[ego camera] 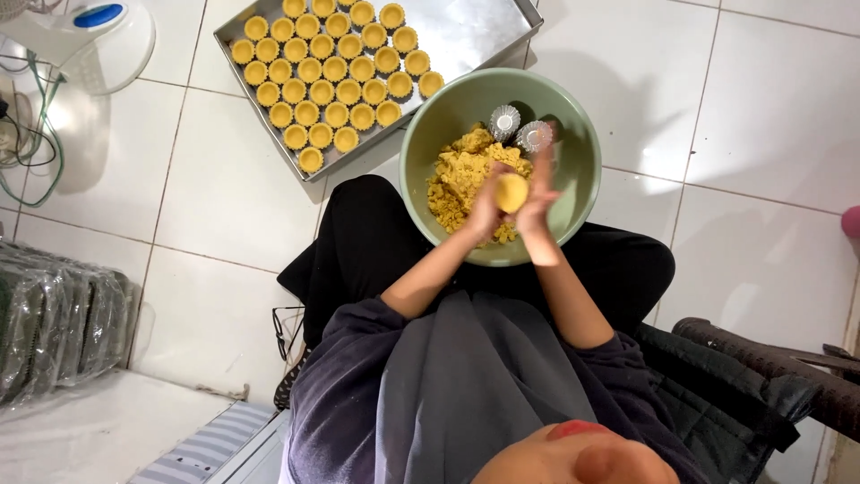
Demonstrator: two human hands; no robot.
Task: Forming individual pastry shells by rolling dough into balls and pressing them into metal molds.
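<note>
Head view shows me both hands meeting over the green bowl [573, 193] on the lap: my left hand [485, 211] and right hand [538, 202] are closed around a yellow dough ball [511, 192], pressed between the palms. Crumbly dough [459, 175] and two small metal moulds [518, 127] lie in the bowl; beyond it, on the tiled floor, a steel tray [475, 36] carries rows of filled yellow tart shells [327, 76], and clear plastic-wrapped packages [54, 327] lie at the left edge.

At frame centre, both hands [515, 202] press what looks like a dough ball [511, 192] over a green bowl [573, 193].
</note>
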